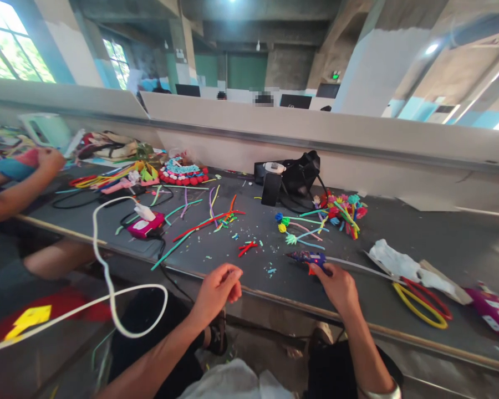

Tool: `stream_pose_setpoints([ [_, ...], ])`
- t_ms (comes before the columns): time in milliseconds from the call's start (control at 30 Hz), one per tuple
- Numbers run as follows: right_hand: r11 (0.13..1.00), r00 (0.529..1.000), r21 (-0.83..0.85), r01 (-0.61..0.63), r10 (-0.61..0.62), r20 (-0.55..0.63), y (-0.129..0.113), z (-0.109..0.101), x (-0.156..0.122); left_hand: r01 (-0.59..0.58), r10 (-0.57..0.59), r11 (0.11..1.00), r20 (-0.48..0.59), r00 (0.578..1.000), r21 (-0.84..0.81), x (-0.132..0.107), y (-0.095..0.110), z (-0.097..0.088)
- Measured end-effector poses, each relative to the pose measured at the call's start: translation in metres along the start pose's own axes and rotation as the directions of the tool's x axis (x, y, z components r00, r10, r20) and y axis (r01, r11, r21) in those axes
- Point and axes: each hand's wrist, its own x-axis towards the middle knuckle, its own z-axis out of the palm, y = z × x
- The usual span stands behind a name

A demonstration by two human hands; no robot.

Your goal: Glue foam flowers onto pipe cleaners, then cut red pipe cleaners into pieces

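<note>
My right hand is wrapped round the grip of a blue hot glue gun low over the table's front edge. Its dark nozzle points left, and a long pale glue stick runs out of its back. My left hand is curled in front of the edge, thumb and forefinger together; anything in the pinch is too small to make out. Beyond it lie short red pipe-cleaner pieces and blue scraps. Pipe-cleaner stems with blue, yellow and green tufts, such as a pale green flower, lie past the glue gun.
A coloured pipe-cleaner bunch, black bag and dark phone-like slab stand behind. At left are a magenta box with tissue, a white cable and another person's arm. Yellow loops lie right.
</note>
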Motion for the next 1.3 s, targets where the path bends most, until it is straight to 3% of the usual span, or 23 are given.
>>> stream_pose_setpoints([
  [267, 0.999, 0.998, 0.011, -0.045, 0.046, -0.036, -0.013, 0.005, -0.008, 0.137, -0.111, 0.984, 0.210, 0.971, -0.115, -0.020, 0.001, 0.034],
  [533, 0.946, 0.983, 0.315, -0.083, 0.130, -0.131, -0.014, 0.013, -0.008, 0.212, -0.226, 0.974, 0.383, 0.896, 0.079, -0.038, -0.045, 0.044],
  [700, 0.759, 0.983, 0.637, -0.132, 0.185, -0.016, -0.022, 0.014, -0.011, 0.234, -0.283, 0.957, 0.385, 0.878, 0.168, -0.051, -0.064, 0.041],
  [833, 0.518, 0.984, 0.836, -0.181, 0.098, 0.152, -0.030, 0.007, -0.014, 0.267, -0.324, 0.943, 0.373, 0.869, 0.197, -0.061, -0.075, 0.037],
  [967, 0.339, 0.979, 0.920, -0.197, 0.021, 0.202, -0.032, 0.000, -0.013, 0.271, -0.339, 0.936, 0.361, 0.869, 0.226, -0.067, -0.089, 0.036],
  [1100, 0.242, 0.980, 0.953, -0.183, -0.036, 0.198, -0.033, -0.003, -0.015, 0.278, -0.348, 0.931, 0.346, 0.871, 0.236, -0.072, -0.095, 0.035],
  [1300, 0.178, 0.987, 0.973, -0.145, -0.045, 0.155, -0.031, -0.009, -0.024, 0.277, -0.358, 0.922, 0.326, 0.875, 0.270, -0.079, -0.099, 0.032],
])
